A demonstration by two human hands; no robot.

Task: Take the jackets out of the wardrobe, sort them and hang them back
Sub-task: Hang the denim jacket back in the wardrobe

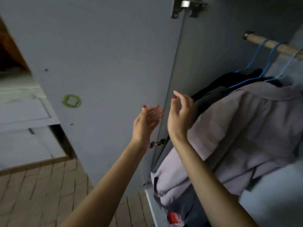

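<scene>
Reaching toward the open wardrobe, both hands raised, nothing held. Left hand [146, 121]: grip released, fingers straight, palm turned inward, in front of the grey wardrobe door [106, 63]. Right hand [179, 117]: grip released too, fingers loosely bent, just beside the shoulder of the lavender jacket [237, 128]; cannot tell if it touches the cloth. Judgement: hands set apart like this to take hold of the nearest garment, removal step not yet begun.

Jackets hang inside on blue hangers [255, 63] hooked over a wooden rail [275, 46]. Lavender one frontmost, a dark jacket [229, 81] behind it. Hanging keeps them reachable from the door side.

Below: wardrobe floor edge, a red item [173, 217] partly hidden, unclear what. Door swung wide on its hinge [158, 143]; a green ring mark [71, 101] on its face. Room floor is brown tiled floor [41, 194]; pale furniture at left. Light dim, picture blurred.
</scene>
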